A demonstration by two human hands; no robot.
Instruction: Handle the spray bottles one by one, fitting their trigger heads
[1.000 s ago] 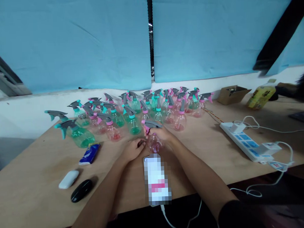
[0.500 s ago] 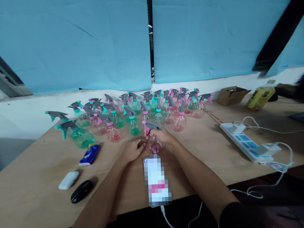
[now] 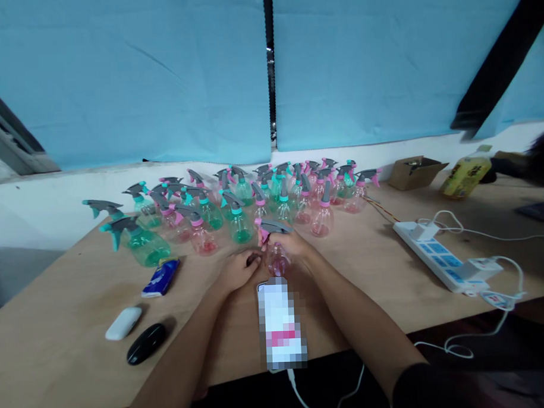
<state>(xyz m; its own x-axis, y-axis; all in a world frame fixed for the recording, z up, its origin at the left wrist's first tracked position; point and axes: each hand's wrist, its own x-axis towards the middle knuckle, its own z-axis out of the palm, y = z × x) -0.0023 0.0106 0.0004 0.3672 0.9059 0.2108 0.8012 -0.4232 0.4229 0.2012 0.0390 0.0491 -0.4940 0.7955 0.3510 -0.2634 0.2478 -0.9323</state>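
Observation:
My right hand (image 3: pixel 292 242) is closed around the neck of a clear pink spray bottle (image 3: pixel 277 262) with a grey and pink trigger head. The bottle stands upright just behind a phone (image 3: pixel 281 322) that lies on the table with its screen blurred. Left of the bottle, my left hand (image 3: pixel 239 269) rests on the table with its fingers curled; a dark patch shows between thumb and fingers, and what it holds, if anything, I cannot make out. Beyond both hands stand several pink and green spray bottles (image 3: pixel 241 226), some with liquid at the bottom.
On the left lie a blue packet (image 3: pixel 161 277), a white case (image 3: pixel 123 323) and a black case (image 3: pixel 146 344). A power strip (image 3: pixel 434 255) with white cables is on the right. Farther back are a cardboard box (image 3: pixel 416 172), a yellow-labelled bottle (image 3: pixel 465 174) and part of another person.

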